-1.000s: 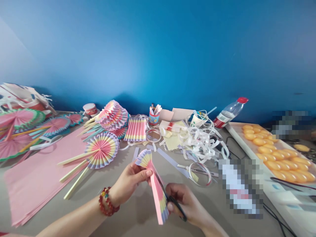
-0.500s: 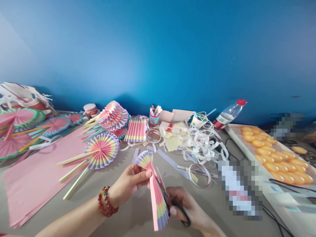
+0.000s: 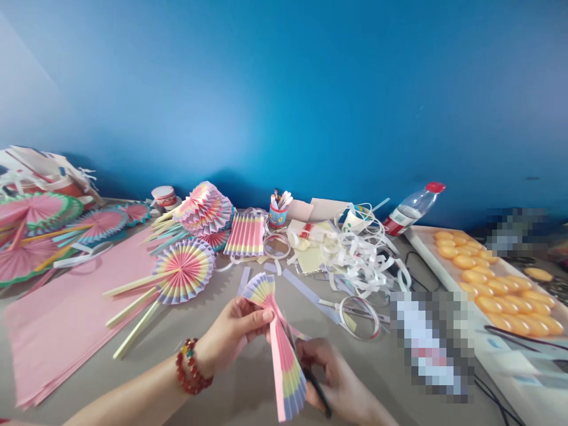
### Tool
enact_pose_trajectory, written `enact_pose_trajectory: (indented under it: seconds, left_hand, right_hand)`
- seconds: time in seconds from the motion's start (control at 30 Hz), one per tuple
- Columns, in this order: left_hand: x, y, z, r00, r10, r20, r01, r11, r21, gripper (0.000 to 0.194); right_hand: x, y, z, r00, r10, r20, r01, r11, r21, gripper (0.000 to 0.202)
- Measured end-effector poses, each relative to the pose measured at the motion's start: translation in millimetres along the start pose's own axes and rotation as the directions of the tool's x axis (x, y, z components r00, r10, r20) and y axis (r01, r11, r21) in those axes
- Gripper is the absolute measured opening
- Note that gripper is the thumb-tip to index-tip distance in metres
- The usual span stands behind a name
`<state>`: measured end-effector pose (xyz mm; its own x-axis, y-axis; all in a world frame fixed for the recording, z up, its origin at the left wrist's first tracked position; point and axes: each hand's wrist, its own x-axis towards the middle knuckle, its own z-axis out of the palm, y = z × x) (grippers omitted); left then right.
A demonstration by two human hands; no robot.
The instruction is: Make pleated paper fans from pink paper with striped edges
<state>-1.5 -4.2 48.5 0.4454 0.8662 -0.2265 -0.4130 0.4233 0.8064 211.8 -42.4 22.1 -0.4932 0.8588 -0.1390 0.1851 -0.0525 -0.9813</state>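
My left hand (image 3: 242,322), a beaded bracelet at its wrist, pinches the middle of a pleated paper fan (image 3: 288,381). The paper is pink with yellow and lilac bands and spreads out above and below my fingers. My right hand (image 3: 335,376) is closed round the black handles of a pair of scissors (image 3: 318,393). Their blades lie along the right side of the fan, just below the pinched middle. A small piece of pink paper (image 3: 302,335) sticks out beside the blades. How far the blades are apart is hard to see.
Finished round fans (image 3: 184,271) and pink paper sheets (image 3: 80,313) lie left. Behind are a pleated piece (image 3: 245,234), a pen cup (image 3: 278,214) and curled white strips (image 3: 359,260). Tape rolls (image 3: 379,319), a bottle (image 3: 412,208) and a tray of yellow oval pieces (image 3: 410,234) are right.
The scissors have closed more and their handles have come together, my right hand shifting slightly left with them. The left hand keeps its pinch on the fan.
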Motion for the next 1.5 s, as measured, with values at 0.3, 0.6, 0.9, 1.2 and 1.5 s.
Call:
enact_pose_trajectory:
  seconds: [0.3, 0.6, 0.9, 1.2, 1.5]
  left_hand:
    - [-4.1, 4.7, 0.6, 0.985, 0.170, -0.019, -0.164, 0.968, 0.191, 0.020]
    - [-7.3, 3.8, 1.5, 0.974, 0.225, -0.004, -0.218, 0.949, 0.226, 0.017]
    - [-7.2, 6.7, 5.0, 0.967, 0.254, -0.014, -0.245, 0.945, 0.215, 0.019]
    - [-7.6, 7.2, 5.9, 0.966, 0.257, -0.023, -0.248, 0.949, 0.195, 0.018]
    - [-7.0, 6.4, 4.8, 0.966, 0.255, -0.037, -0.245, 0.953, 0.177, 0.015]
  right_hand:
    - [2.7, 1.2, 4.6, 0.999, 0.019, -0.046, -0.023, 0.995, -0.098, 0.013]
    - [2.0, 6.0, 9.8, 0.997, 0.049, -0.056, -0.051, 0.998, -0.030, 0.014]
    - [2.7, 10.1, 13.7, 0.997, 0.027, -0.072, -0.025, 0.999, 0.031, 0.018]
    - [2.6, 11.0, 13.8, 0.995, -0.018, -0.101, 0.014, 0.999, -0.042, 0.021]
    - [3.8, 15.5, 16.1, 0.993, -0.023, -0.112, 0.019, 0.999, -0.037, 0.021]
